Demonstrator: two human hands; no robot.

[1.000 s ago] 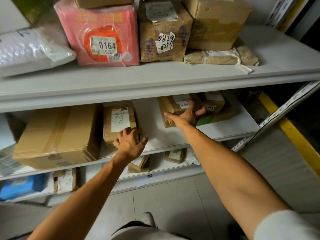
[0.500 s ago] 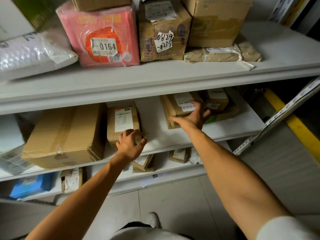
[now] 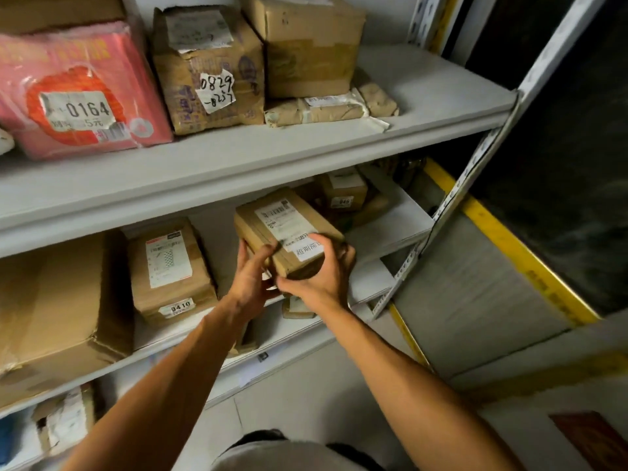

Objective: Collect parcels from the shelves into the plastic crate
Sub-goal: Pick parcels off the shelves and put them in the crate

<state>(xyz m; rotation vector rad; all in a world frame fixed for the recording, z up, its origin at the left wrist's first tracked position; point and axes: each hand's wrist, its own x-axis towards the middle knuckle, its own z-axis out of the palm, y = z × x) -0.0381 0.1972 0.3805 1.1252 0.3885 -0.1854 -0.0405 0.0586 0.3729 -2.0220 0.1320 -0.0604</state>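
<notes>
Gripping a labelled brown parcel [image 3: 289,232], both hands [image 3: 251,283] [image 3: 319,280]; neighbour [image 3: 170,270] reads 0410.

Dim, warm indoor light from above; wide-angle head view with soft detail.

The upper shelf board [image 3: 306,144] above the hands is the brightest surface, evenly lit and without glare; beneath it a broad shadow covers the back of the middle shelf [image 3: 384,232] beyond the hands. The right hand [image 3: 319,280] and left hand [image 3: 249,283] are moderately lit, their outlines slightly smeared by motion, as is the label on the held parcel [image 3: 289,232]. Far right of the hands the scene falls to near black. Straight shelf edges and the upright post [image 3: 475,171] bow and lean toward the frame borders. Lower corners, nearer than the hands, are soft and murky.
</notes>
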